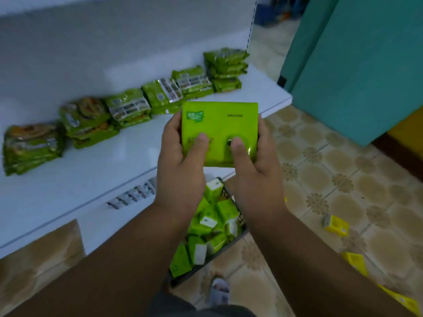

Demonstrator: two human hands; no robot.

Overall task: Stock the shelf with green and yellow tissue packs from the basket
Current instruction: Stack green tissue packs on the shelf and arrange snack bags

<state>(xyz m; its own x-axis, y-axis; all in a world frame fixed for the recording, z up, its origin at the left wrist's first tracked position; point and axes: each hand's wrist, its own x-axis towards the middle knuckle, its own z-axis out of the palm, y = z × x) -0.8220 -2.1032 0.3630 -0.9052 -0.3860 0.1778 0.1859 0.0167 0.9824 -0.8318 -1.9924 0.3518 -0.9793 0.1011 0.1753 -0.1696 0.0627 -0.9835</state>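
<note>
Green tissue pack [219,131] is held flat between both hands, above the front edge of the shelf [96,170] and over the basket [229,195]. It is gripped by the left hand [180,161] along its left side and by the right hand [254,165] along its right side, with 1 thumb from each pressed on the upper face and the fingers curled under the edges. The glossy wrapper is dimpled slightly under the thumbs, so the pack is judged to be soft, light and compressible, with a film that may be slippery. A hold at the 2 short sides, as now, is judged the safest, since the flat faces would slide under a pinch. Breakage is not a concern, though the film could be crushed out of shape by a hard squeeze.

Below, more green packs [206,227] are heaped loosely in the basket on the tiled floor. Along the back of the shelf, 6 stacks of green wrapped packs [128,106] are lined up. Yellow packs [337,225] are scattered on the floor to the right.
</note>
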